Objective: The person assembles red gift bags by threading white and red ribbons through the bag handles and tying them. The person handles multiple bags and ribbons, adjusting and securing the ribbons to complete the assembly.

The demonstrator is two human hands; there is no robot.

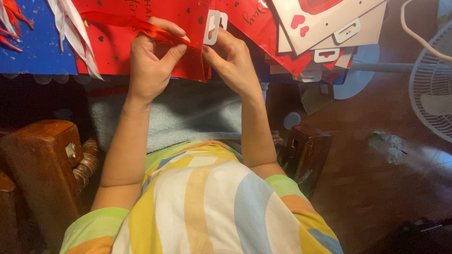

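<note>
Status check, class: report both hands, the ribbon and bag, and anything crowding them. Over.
Left hand pinching red ribbon. Right hand gripping red bag edge by white hang tab. Stack of bags close right, not blocking.

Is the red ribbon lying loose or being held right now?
Held. The left hand pinches the red ribbon between thumb and fingers over the red bag.

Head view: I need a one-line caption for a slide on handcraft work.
Both hands, left hand and right hand, pinch a shiny red ribbon against a glossy red gift bag.
</note>
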